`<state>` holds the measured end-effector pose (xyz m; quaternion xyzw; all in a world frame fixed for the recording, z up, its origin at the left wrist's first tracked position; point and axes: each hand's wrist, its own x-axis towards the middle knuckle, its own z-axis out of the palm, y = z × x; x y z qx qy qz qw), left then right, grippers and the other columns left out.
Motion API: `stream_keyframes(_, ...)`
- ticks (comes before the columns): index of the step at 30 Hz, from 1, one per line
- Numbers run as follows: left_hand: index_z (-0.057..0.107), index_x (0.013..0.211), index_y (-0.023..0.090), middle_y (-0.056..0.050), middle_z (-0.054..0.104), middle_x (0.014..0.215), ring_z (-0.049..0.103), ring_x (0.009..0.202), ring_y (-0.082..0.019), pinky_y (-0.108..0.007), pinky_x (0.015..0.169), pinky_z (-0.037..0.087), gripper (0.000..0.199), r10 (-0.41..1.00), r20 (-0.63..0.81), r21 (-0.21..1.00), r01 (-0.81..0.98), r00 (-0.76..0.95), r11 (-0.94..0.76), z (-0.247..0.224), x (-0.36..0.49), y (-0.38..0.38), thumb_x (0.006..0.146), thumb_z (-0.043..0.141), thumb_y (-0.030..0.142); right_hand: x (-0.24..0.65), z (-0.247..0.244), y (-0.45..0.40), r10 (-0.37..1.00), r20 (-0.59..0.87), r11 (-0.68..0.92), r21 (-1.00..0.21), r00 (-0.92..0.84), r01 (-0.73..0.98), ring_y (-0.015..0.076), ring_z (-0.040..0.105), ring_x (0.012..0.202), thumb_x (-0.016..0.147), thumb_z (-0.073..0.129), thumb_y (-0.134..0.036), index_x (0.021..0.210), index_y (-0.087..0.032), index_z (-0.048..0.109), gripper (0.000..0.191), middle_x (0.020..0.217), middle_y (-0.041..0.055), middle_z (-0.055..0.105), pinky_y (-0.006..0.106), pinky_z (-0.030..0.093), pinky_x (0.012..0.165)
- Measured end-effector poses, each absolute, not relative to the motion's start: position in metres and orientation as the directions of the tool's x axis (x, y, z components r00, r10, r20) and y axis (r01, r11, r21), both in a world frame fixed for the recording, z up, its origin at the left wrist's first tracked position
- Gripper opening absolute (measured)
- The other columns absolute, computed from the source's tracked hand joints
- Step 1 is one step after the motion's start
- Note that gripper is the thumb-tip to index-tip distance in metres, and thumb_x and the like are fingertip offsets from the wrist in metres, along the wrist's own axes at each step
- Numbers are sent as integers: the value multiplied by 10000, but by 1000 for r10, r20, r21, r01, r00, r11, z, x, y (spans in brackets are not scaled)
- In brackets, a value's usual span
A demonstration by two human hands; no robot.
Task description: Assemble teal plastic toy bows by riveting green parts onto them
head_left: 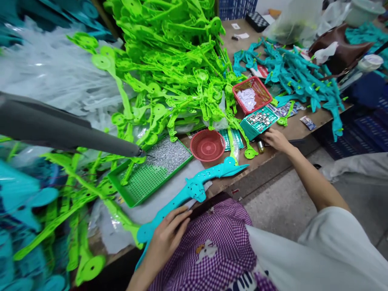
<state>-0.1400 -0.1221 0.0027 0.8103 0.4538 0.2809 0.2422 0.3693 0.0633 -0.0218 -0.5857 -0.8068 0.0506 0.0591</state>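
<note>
A long bright-blue plastic part point(182, 196), moulded with a small animal-like figure, lies along the table's front edge and over my lap. My left hand point(166, 232) is closed on its near edge, fingers together and thumb hidden. A pale strip shows beside the fingertips. Out to the right, my right hand point(275, 140) is at the near side of a teal box point(253, 131) holding small round metal pieces point(262, 119). Its fingers are curled, and what they hold, if anything, is hidden. Just below them is a small brass-coloured cylinder point(260, 146).
A green tray point(136, 190) of tiny silvery pieces and a red round basket point(207, 146) stand in front of me. Behind rises a heap of lime-green parts point(169, 52). A red basket point(263, 87) holds white pieces. A dark arm point(69, 127) juts in from the left.
</note>
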Motion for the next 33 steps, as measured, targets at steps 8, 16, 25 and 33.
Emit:
stream_keyframes(8,665,1141,239,-60,699,1141,708,1015,-188,-303,895,594,227,881,255,628,624,399,-465,4,-145,-135,934,573,222,372,-23,71,952,-35,300,-63,-303,952,240,588,870,918,482,-290,1054,-182,714,289,1011,139,679,329,376,749)
stream_keyframes(16,678,1103,247,-39,715,1085,712,983,-171,-280,869,597,205,908,295,690,591,298,-418,6,-129,-132,918,599,205,369,-24,71,962,-16,272,17,-272,962,237,603,788,929,449,-260,972,-154,674,253,923,143,719,341,370,750)
stream_keyframes(25,701,1060,237,-45,743,1014,714,955,-194,-337,855,602,172,931,286,760,538,228,-365,34,-109,-117,923,598,226,407,19,54,998,55,6,-349,15,937,259,660,746,861,549,-432,865,-210,629,235,836,107,717,386,489,693)
stream_keyframes(33,549,1301,218,-100,633,1291,590,1215,-198,-418,1031,499,355,715,501,708,244,487,-662,85,-11,-46,964,548,329,346,73,-36,760,403,-44,-750,510,659,270,658,643,645,777,-468,705,-285,638,238,694,80,644,515,515,734)
